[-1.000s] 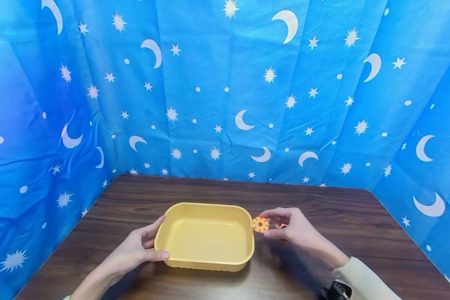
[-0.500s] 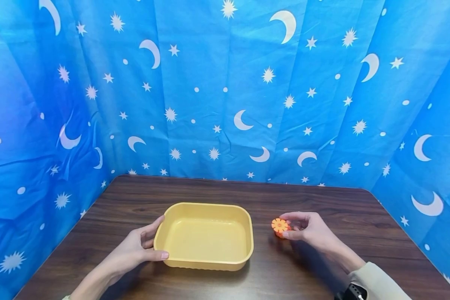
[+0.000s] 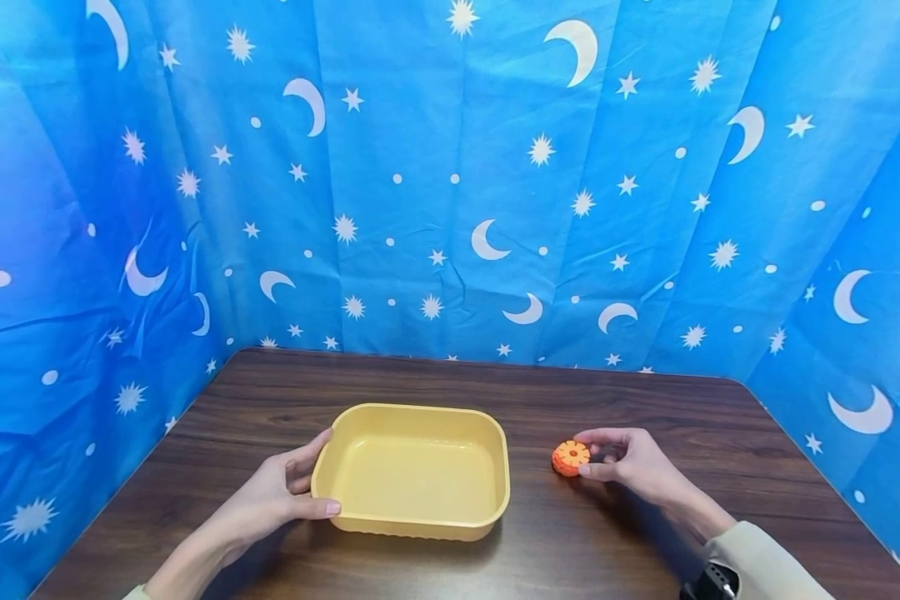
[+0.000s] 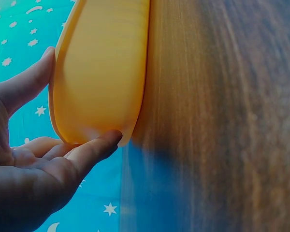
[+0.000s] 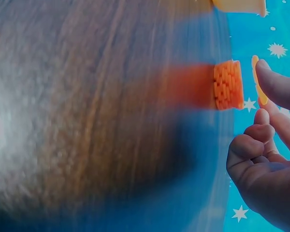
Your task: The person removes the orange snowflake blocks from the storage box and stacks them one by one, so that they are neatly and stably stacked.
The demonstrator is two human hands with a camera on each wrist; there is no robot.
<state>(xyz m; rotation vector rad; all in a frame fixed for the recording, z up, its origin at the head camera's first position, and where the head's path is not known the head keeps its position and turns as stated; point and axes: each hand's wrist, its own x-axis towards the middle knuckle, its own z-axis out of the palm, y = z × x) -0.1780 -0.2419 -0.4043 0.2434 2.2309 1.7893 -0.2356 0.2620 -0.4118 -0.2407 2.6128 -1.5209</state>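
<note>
On the table's middle stands a yellow plastic bin (image 3: 412,479), its inside bare. My left hand (image 3: 270,496) holds the bin at its left end, thumb at the near corner and fingers at the far corner; the left wrist view shows the hand (image 4: 43,159) around that end. To the right of the bin, my right hand (image 3: 637,467) pinches a light orange notched disc (image 3: 572,453) between thumb and fingertips. Beneath it stands a short stack of darker orange notched discs (image 3: 565,469). In the right wrist view, a gap shows between the held disc (image 5: 259,81) and the stack (image 5: 227,85).
The dark wood-grain table (image 3: 630,408) carries all of this. Blue cloth (image 3: 450,275) with white moons and stars hangs behind the table and along both sides. A black watch (image 3: 711,581) shows at the right sleeve.
My right hand has moved right with the pinched disc, from beside the bin's right wall to over the stack. The left hand and the bin have stayed put.
</note>
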